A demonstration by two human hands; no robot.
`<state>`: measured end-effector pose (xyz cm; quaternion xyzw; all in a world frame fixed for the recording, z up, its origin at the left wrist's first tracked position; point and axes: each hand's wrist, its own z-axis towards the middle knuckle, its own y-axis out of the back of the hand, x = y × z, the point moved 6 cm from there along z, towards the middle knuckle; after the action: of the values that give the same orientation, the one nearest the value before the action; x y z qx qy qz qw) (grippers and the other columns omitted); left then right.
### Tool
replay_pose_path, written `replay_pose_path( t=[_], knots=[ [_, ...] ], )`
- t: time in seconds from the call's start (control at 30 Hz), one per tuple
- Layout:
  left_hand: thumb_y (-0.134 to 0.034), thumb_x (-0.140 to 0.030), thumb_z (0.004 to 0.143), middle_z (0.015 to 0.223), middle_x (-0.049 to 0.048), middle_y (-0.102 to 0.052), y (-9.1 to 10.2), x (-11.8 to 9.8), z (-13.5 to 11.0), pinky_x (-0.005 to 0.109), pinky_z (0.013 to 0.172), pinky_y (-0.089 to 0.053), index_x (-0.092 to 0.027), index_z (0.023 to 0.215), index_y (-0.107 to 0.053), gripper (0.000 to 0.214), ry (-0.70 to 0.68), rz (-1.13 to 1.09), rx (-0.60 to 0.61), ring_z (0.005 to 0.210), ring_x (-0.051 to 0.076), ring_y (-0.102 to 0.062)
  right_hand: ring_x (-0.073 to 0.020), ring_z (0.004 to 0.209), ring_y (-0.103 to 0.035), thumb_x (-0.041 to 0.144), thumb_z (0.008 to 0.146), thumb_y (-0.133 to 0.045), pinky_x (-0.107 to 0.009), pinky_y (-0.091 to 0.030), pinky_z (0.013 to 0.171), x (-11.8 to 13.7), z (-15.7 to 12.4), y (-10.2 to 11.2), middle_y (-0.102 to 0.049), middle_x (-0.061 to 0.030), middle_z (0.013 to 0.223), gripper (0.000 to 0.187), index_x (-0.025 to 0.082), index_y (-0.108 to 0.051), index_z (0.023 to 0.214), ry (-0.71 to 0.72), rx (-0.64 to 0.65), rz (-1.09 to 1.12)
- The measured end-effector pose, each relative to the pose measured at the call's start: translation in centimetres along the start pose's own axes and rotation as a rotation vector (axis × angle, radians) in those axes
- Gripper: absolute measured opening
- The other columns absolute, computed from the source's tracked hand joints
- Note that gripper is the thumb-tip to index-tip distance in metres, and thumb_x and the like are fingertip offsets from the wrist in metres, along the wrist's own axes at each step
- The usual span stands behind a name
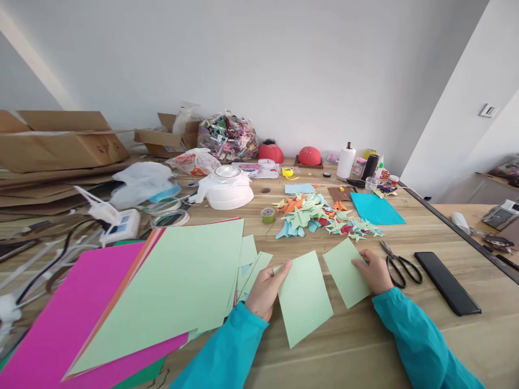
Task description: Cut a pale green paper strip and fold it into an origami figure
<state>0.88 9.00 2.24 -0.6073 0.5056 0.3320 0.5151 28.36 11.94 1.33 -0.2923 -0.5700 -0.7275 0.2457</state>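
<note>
Table [332,356]: stretches in streaky, smooth wood grain toward a plain grey wall [308,70]; at the near edge, apparently at the stage of holding two small sheets apart, left sheet [305,297] and right sheet [347,276]; likely calls next for a light pinch and level edges, to spare thin paper a crease.
Cardboard box [93,151]: sits at far left, brown and stiff, flaps spread.
Large sheets [182,275]: lie fanned beside the left arm, flat and matte, pale green uppermost, magenta, orange and red showing beneath.
Folded paper heap [304,216]: rests beyond the hands, sharp-pointed and crisply creased, in green, blue, orange and red.
Turquoise sheet [377,209]: lies flat behind the scissors [394,256], straight-edged and plain.
Pale green pair: hangs between the hands and the wearer's side of the table, four-cornered, smooth, separated by a narrow gap; cannot tell whether touching the wood.
Left hand [265,289]: pinches the left sheet at its upper corner, thumb on top.
Right hand [375,273]: grips the right sheet by its outer edge, thumb across the face.
Phone [447,283]: lies glossy, black and slab-shaped, right of the scissors.
Scissors: lie just beyond the right hand, metal-bladed, with dark looped handles.
Round roll [268,215]: stands left of the heap, squat and greenish, perhaps tape.
</note>
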Motion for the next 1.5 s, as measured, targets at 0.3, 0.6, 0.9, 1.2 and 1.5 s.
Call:
replay_pose_path(
  t=[0.3,0.6,0.9,1.2,1.5],
  knots=[
    [-0.071,-0.046,0.057,0.073,0.0092,-0.069,1.5,-0.1,0.3,0.032,0.059,-0.048,-0.010,0.087,-0.066,0.047,0.012,0.019,-0.082,0.066,0.024,-0.064,-0.0193,0.065,-0.057,0.039,0.078,-0.045,-0.026,-0.036,0.058,0.1,0.2,0.1,-0.063,-0.0045,0.071,0.025,0.019,-0.058,0.086,0.075,-0.011,-0.336],
    [-0.061,-0.038,0.063,0.081,0.0069,-0.069,9.6,-6.1,3.8,0.031,0.079,-0.044,-0.016,0.072,-0.068,0.025,-0.336,0.807,-0.389,0.086,0.029,-0.060,-0.0144,0.049,-0.049,0.047,0.081,-0.040,-0.024,-0.034,0.048,0.9,-0.7,-1.1,-0.055,0.0009,0.052,0.034,0.018,-0.058,0.079,0.065,0.017,0.008],
    [-0.046,-0.043,0.078,0.142,0.0109,-0.028,3.0,-0.6,-1.3,0.062,0.090,-0.026,-0.030,0.129,-0.042,0.053,-0.123,1.720,-0.135,0.126,0.046,-0.021,-0.0135,0.047,-0.042,0.043,0.081,-0.041,-0.024,-0.031,0.048,1.5,-1.5,-1.4,-0.041,0.0050,0.049,0.032,0.018,-0.054,0.096,0.098,0.014,-0.036],
    [-0.035,-0.044,0.085,0.144,0.0010,-0.026,6.4,0.0,-1.7,0.067,0.095,-0.011,-0.037,0.131,-0.034,0.047,-0.208,1.727,0.114,0.131,0.038,-0.013,-0.0108,0.046,-0.035,0.041,0.079,-0.045,-0.023,-0.029,0.046,2.0,-2.0,-1.6,-0.033,0.0075,0.048,0.040,0.017,-0.050,0.111,0.075,0.092,0.166],
    [-0.057,-0.016,0.071,0.144,0.0103,-0.024,-2.9,-1.2,-4.0,0.041,0.095,-0.042,-0.024,0.133,-0.034,0.067,-0.649,1.400,0.191,0.124,0.029,-0.036,-0.0132,0.057,-0.051,0.049,0.071,-0.058,-0.025,-0.039,0.051,4.1,-3.8,-3.7,-0.059,-0.0017,0.066,0.036,0.017,-0.061,0.088,-0.075,0.305,0.661]
  ],
)
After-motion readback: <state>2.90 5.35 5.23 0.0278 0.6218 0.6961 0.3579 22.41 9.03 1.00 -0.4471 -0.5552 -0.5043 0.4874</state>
